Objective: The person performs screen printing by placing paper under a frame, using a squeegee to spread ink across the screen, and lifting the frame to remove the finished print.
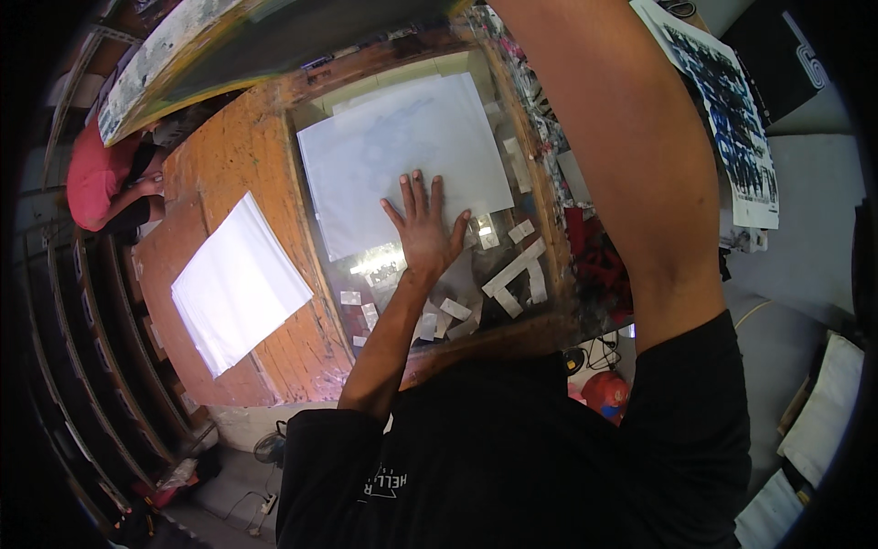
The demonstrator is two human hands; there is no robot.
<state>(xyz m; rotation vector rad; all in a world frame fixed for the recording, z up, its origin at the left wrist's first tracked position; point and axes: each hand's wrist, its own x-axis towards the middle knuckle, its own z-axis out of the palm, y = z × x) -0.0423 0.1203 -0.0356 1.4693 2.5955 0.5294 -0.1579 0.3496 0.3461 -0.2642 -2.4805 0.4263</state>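
My left hand (424, 229) lies palm down with its fingers spread on a sheet of white translucent paper (393, 137). The sheet rests on a glass panel (421, 297) set in a wooden table. Pieces of pale tape (514, 279) stick to the glass near the sheet's front edge. My right arm (631, 137) reaches up and forward past the top edge, so its hand is out of view. Above the far side of the glass, a framed screen (274, 55) with a paint-stained edge stands tilted up. Whether my right hand touches that screen cannot be seen.
A stack of white paper (240, 288) lies on the wooden tabletop (238, 165) to the left. Dark-printed sheets (722, 119) hang at the far right. Beyond the table at left, a person in a red shirt (101, 178) bends beside a rack (87, 302).
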